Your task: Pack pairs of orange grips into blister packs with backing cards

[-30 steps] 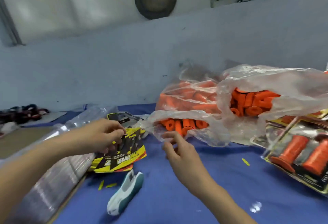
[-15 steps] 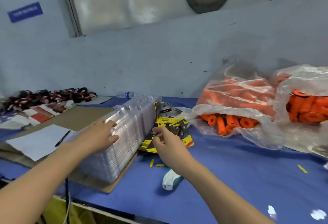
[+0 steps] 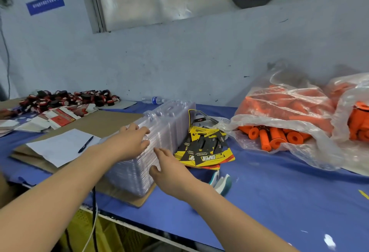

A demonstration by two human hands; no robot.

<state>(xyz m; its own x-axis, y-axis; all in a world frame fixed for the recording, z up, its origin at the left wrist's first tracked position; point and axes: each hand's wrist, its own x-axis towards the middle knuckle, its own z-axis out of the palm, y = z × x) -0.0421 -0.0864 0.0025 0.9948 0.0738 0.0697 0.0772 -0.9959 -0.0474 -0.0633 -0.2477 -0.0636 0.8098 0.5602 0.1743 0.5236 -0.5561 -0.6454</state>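
A long stack of clear blister packs (image 3: 169,123) lies on its side on the blue table. My left hand (image 3: 132,139) rests on top of the stack, fingers spread over the pack edges. At the stack's near side my right hand (image 3: 169,168) touches the packs with straight fingers. To the right of the stack lies a pile of yellow and black backing cards (image 3: 205,151). Orange grips (image 3: 273,135) spill from an open clear plastic bag (image 3: 283,107) at the right. A second bag of orange grips (image 3: 357,119) sits at the far right edge.
Brown cardboard (image 3: 111,119) under the stack carries a white sheet (image 3: 60,147) and a pen (image 3: 85,144). A white and teal tool (image 3: 220,181) lies near my right wrist. Red and black items (image 3: 67,97) are heaped at the back left beside a water bottle (image 3: 153,100).
My right hand left the backing cards and moved left onto the blister stack. My left hand shifted further along the stack's top. The view swung left, away from the packed grips.
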